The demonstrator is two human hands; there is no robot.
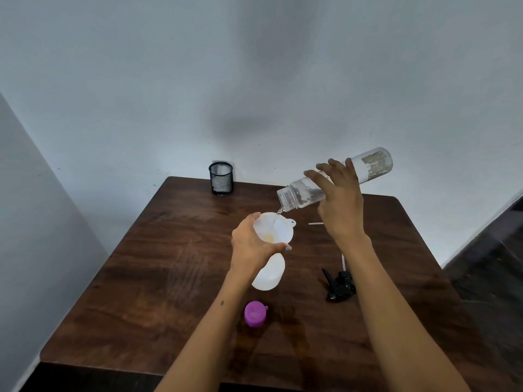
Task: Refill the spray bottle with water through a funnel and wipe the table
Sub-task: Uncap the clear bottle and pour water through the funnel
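A white spray bottle stands on the dark wooden table with a white funnel set in its neck. My left hand grips the funnel's rim and the bottle's top. My right hand holds a clear water bottle tilted mouth-down to the left, and a thin stream of water falls from its mouth into the funnel. The black spray head with its thin tube lies on the table to the right of the bottle, partly hidden by my right forearm.
A purple cap lies near the front of the table. A black mesh pen cup stands at the far edge against the wall. A small white strip lies beyond the funnel. A damp patch darkens the wood by the cap.
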